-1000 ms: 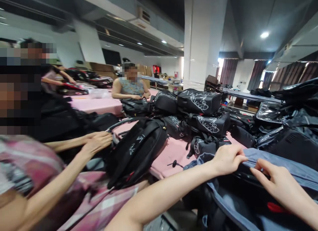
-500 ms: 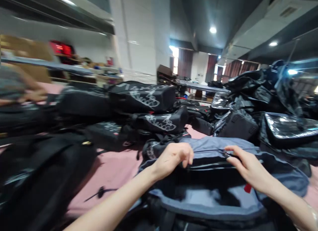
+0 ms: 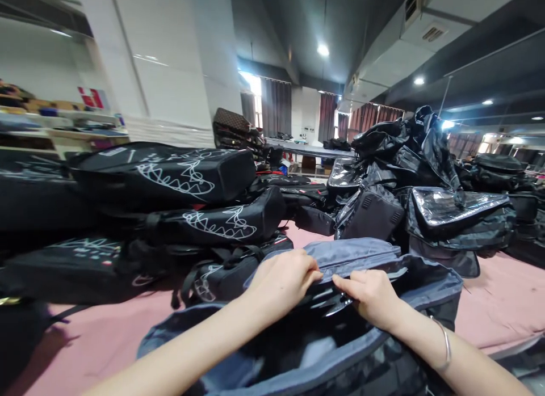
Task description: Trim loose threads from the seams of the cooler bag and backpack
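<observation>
An unzipped backpack (image 3: 340, 356) with blue-grey lining and a dark patterned outside lies in front of me, its mouth gaping. My left hand (image 3: 284, 279) is closed in a pinch at the raised blue-grey lining (image 3: 355, 253) near the far side of the opening. Just to its right, my right hand (image 3: 374, 297) is closed around a small pair of thread snips (image 3: 339, 305), the metal blades pointing left over the dark inside. The right thumb and index finger also meet the lining edge. Most of the snips' handle is hidden in the palm.
Black bags with white line drawings (image 3: 179, 177) are stacked at the left. More dark bags with clear plastic panels (image 3: 460, 203) pile up at the right. Pink cloth (image 3: 506, 299) covers the table. A white pillar (image 3: 162, 61) stands behind the stack.
The view has swung right. My hands have come close together at the lining edge, and the snips' blades now show. The co-worker's arm at the left is out of sight.
</observation>
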### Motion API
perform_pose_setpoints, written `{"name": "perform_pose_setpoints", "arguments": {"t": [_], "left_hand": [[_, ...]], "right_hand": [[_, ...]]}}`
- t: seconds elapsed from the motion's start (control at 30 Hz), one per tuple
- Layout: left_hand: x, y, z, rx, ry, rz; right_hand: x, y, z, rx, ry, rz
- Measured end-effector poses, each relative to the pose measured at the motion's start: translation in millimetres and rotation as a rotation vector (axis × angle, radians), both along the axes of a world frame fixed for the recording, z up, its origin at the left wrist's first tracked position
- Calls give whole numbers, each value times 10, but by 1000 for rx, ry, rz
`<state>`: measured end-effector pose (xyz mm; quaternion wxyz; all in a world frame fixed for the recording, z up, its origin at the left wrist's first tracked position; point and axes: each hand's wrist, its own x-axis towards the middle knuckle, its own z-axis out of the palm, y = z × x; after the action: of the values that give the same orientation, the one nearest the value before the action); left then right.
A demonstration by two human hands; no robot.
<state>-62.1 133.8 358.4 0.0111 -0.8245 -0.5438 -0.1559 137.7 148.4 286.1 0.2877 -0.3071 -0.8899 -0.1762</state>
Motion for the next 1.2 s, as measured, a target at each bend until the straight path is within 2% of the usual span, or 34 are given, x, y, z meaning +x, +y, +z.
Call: {"name": "perform_pose_setpoints", "arguments": {"t": [0.13,0.3,0.43,0.57,0.63,0.73,0.9,1.2], "left_hand": [[241,-11,4,1,89,95],[276,21,-60,15,52,116],[173,48,-180,76,-22,25],[54,93,-323,229,-103,-106],[23,121,-363,282,-103,-140],[17,152,-384,291,-74,-143],[20,165,-406,348,-47,-163],[12,173,-431,431,-32,-187]], "right_hand": [[26,18,2,-4,-2,7],[43,44,-46,-41,19,14],[58,29,-31,-121,93,15],[110,-13,139,-190,248,-25],[144,0,238,-137,284,-87],[181,79,331,18,200,-140],[174,206,349,240,-20,-45],[108,253,343,295,-87,16]]}}
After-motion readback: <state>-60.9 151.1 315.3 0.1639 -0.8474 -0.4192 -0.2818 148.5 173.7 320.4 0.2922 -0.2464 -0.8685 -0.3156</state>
